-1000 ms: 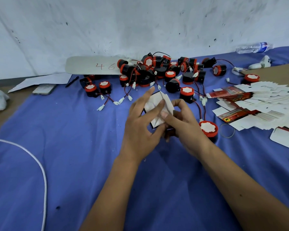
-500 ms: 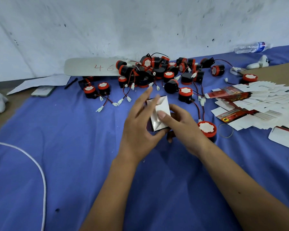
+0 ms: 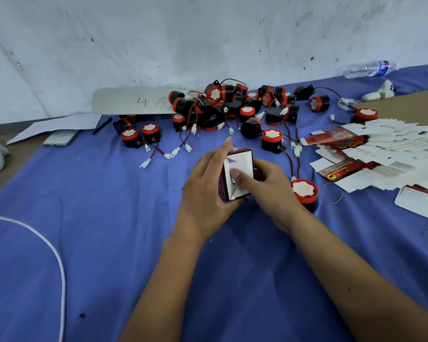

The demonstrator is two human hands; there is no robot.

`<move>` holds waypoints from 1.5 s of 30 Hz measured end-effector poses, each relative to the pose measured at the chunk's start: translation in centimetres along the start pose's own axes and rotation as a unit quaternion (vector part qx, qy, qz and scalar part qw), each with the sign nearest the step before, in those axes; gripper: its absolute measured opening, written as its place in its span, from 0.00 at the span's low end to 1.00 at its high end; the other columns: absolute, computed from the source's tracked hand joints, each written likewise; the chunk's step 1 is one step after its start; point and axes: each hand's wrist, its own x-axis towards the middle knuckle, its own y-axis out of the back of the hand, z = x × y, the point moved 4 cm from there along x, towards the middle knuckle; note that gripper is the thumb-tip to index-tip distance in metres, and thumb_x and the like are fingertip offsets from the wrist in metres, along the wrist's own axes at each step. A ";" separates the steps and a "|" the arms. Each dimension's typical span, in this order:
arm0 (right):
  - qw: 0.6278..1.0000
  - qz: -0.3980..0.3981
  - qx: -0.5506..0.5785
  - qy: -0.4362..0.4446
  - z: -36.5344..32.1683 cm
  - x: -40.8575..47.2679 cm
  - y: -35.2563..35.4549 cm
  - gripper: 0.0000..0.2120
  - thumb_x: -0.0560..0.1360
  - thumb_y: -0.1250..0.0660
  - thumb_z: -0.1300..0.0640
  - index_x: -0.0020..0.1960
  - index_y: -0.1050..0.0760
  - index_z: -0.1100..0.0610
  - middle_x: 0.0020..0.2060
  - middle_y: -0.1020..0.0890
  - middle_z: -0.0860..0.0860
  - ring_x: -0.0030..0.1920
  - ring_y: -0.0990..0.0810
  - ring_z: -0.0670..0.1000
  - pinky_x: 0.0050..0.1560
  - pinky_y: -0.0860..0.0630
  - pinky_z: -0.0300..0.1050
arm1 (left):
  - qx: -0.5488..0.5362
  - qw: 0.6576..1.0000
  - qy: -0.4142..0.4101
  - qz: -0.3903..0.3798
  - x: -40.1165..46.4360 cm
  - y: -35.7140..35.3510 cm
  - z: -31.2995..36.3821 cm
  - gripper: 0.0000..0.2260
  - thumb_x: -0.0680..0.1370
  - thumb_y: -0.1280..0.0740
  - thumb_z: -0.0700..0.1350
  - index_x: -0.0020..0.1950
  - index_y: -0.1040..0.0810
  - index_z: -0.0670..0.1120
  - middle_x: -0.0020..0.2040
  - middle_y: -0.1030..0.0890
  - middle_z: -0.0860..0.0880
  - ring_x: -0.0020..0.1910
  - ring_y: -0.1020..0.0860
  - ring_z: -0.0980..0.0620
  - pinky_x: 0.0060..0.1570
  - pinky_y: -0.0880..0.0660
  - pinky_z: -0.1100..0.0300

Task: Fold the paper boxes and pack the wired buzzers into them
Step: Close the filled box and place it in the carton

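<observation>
box: upright, flaps open | buzzers: heaped behind, maybe tangled

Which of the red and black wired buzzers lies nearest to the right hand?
The red-topped round buzzer just right of the right hand, alone on the blue cloth; the other buzzers lie farther back.

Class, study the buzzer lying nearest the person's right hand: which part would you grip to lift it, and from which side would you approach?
Grip the round body of the nearest buzzer across its red rim, coming down from above. It appears to sit with its white face up, so the curved sides are exposed, and its wire runs away toward the pile, leaving the near side free. The right hand is closest.
</observation>
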 end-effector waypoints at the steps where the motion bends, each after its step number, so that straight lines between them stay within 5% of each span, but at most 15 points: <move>1: 1.000 0.003 0.009 -0.005 0.0 0.1 0.1 0.11 0.77 0.27 0.53 0.59 0.18 0.53 0.51 0.13 0.49 0.53 0.15 0.50 0.56 0.18 0.52 | -0.001 1.000 0.002 0.001 0.0 0.1 0.0 0.43 0.69 0.18 0.46 0.80 0.34 0.48 0.71 0.25 0.56 0.70 0.27 0.56 0.66 0.30 0.68; 6: 0.981 -0.035 0.182 -0.048 0.0 0.5 0.7 0.15 0.75 0.28 0.61 0.61 0.21 0.60 0.55 0.15 0.58 0.53 0.15 0.58 0.52 0.18 0.50 | 0.005 1.000 -0.005 0.016 0.1 0.1 0.0 0.38 0.68 0.18 0.49 0.74 0.29 0.49 0.70 0.26 0.56 0.71 0.27 0.55 0.68 0.28 0.60; 14: 0.996 0.004 0.088 -0.024 -0.1 0.3 0.7 0.09 0.78 0.32 0.65 0.57 0.21 0.58 0.48 0.13 0.54 0.48 0.13 0.54 0.45 0.17 0.45 | 0.013 1.000 -0.017 0.022 0.0 -0.3 0.0 0.37 0.68 0.18 0.50 0.74 0.29 0.51 0.70 0.27 0.59 0.71 0.28 0.55 0.67 0.28 0.61; 19: 0.994 -0.053 0.094 -0.023 -0.1 0.5 1.0 0.13 0.74 0.26 0.62 0.58 0.21 0.59 0.50 0.13 0.57 0.51 0.14 0.58 0.49 0.17 0.50 | -0.004 1.000 0.004 0.019 -0.1 -0.1 -0.4 0.37 0.67 0.19 0.52 0.73 0.32 0.58 0.69 0.29 0.64 0.68 0.27 0.58 0.61 0.29 0.69; 23: 0.985 -0.096 0.140 -0.002 -0.6 0.6 1.4 0.16 0.72 0.24 0.56 0.57 0.20 0.60 0.52 0.14 0.60 0.53 0.15 0.59 0.53 0.19 0.49 | -0.006 1.000 0.025 0.016 -0.1 -0.3 -1.0 0.38 0.67 0.20 0.54 0.73 0.33 0.57 0.69 0.28 0.62 0.68 0.28 0.57 0.61 0.25 0.60; 26: 0.992 -0.059 -0.056 0.093 -1.1 0.2 1.0 0.12 0.73 0.25 0.57 0.54 0.23 0.59 0.45 0.15 0.53 0.45 0.17 0.56 0.47 0.19 0.50 | -0.039 0.997 0.066 -0.018 -0.2 -0.5 -1.8 0.40 0.65 0.18 0.50 0.73 0.32 0.53 0.69 0.28 0.57 0.69 0.28 0.54 0.63 0.24 0.53; 29: 0.891 0.001 -0.397 0.219 -1.6 -0.4 0.0 0.13 0.74 0.27 0.54 0.56 0.26 0.51 0.45 0.19 0.45 0.41 0.25 0.49 0.49 0.26 0.49 | -0.135 0.983 0.115 -0.048 -0.4 -0.7 -2.0 0.27 0.69 0.29 0.45 0.68 0.27 0.53 0.64 0.24 0.58 0.66 0.25 0.55 0.65 0.25 0.51; 33: 0.808 -0.061 -0.547 0.211 -1.9 -0.8 -2.4 0.12 0.76 0.34 0.57 0.59 0.27 0.50 0.50 0.18 0.47 0.48 0.21 0.53 0.61 0.33 0.51 | -0.272 0.930 0.245 0.008 -0.6 -1.0 -3.0 0.18 0.72 0.36 0.50 0.62 0.24 0.57 0.56 0.19 0.63 0.56 0.21 0.64 0.54 0.25 0.67; 36: 0.749 -0.131 -0.618 0.200 -2.3 -1.0 -3.4 0.11 0.75 0.37 0.58 0.55 0.22 0.50 0.48 0.18 0.47 0.48 0.21 0.52 0.71 0.39 0.48 | -0.198 0.935 0.293 0.018 -0.8 -1.7 -3.5 0.13 0.76 0.35 0.56 0.57 0.24 0.52 0.48 0.17 0.53 0.45 0.19 0.59 0.42 0.23 0.66; 39: 0.845 -0.180 -0.461 0.203 -4.3 -1.6 -2.3 0.09 0.74 0.34 0.64 0.52 0.19 0.57 0.45 0.16 0.49 0.46 0.20 0.53 0.62 0.29 0.48 | -0.126 0.949 0.285 0.055 -0.9 -1.7 -4.0 0.05 0.82 0.38 0.42 0.46 0.28 0.47 0.38 0.21 0.54 0.36 0.27 0.61 0.34 0.30 0.69; 41: 0.905 -0.119 -0.337 0.231 -6.3 -1.8 0.0 0.10 0.75 0.33 0.66 0.52 0.16 0.57 0.46 0.14 0.48 0.47 0.16 0.48 0.55 0.23 0.44 | -0.075 0.957 0.272 0.068 -0.8 -1.3 -4.4 0.07 0.81 0.40 0.37 0.46 0.28 0.46 0.37 0.24 0.57 0.35 0.27 0.62 0.33 0.32 0.70; 43: 0.911 -0.073 -0.341 0.221 -7.8 -1.3 3.2 0.16 0.74 0.35 0.70 0.54 0.16 0.55 0.49 0.14 0.45 0.51 0.17 0.41 0.56 0.22 0.42 | -0.042 0.959 0.272 0.072 -0.7 -1.1 -4.5 0.05 0.81 0.40 0.36 0.50 0.25 0.43 0.40 0.22 0.55 0.38 0.25 0.60 0.33 0.31 0.70; 45: 0.875 -0.139 -0.453 0.097 -7.9 -0.3 6.4 0.29 0.71 0.39 0.73 0.60 0.18 0.45 0.60 0.18 0.41 0.59 0.22 0.35 0.59 0.25 0.41 | -0.028 0.959 0.274 0.069 -0.7 -1.2 -4.5 0.06 0.80 0.39 0.37 0.54 0.23 0.43 0.43 0.20 0.53 0.41 0.24 0.55 0.36 0.30 0.66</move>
